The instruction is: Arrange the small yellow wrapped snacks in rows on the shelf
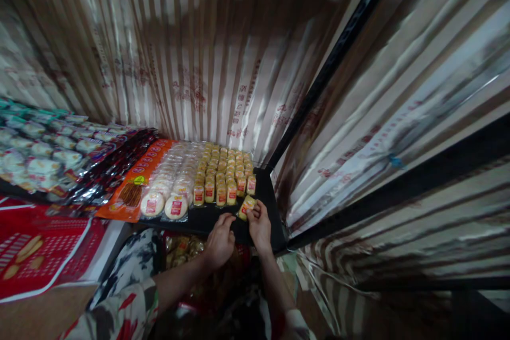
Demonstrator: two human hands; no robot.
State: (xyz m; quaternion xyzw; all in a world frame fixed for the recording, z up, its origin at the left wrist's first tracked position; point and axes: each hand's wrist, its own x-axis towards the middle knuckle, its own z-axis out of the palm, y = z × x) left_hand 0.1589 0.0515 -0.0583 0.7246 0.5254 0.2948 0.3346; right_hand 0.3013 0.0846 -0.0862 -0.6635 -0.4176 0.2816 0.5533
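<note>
My right hand (261, 226) pinches a small yellow wrapped cake (246, 207) with a red label, tilted just above the front of the black shelf (274, 196). Left of it, my left hand (220, 239) hangs at the shelf's front edge. Its fingers are curled together, and whatever lies inside them, if anything, is hidden. Behind both hands stand rows of similar yellow wrapped cakes (221, 195), packed side by side. Below my left forearm, a red container (187, 248) holds more yellow packets, partly covered by my arms.
Round white wrapped cakes (175, 206), an orange snack bag (129, 191) and dark shiny packs (107, 170) line the shelf leftward. White bagged goods (43, 164) lie farther left. A red basket graphic (43, 249) shows lower left. Striped sheeting (223, 64) and a black post (326, 74) bound the shelf.
</note>
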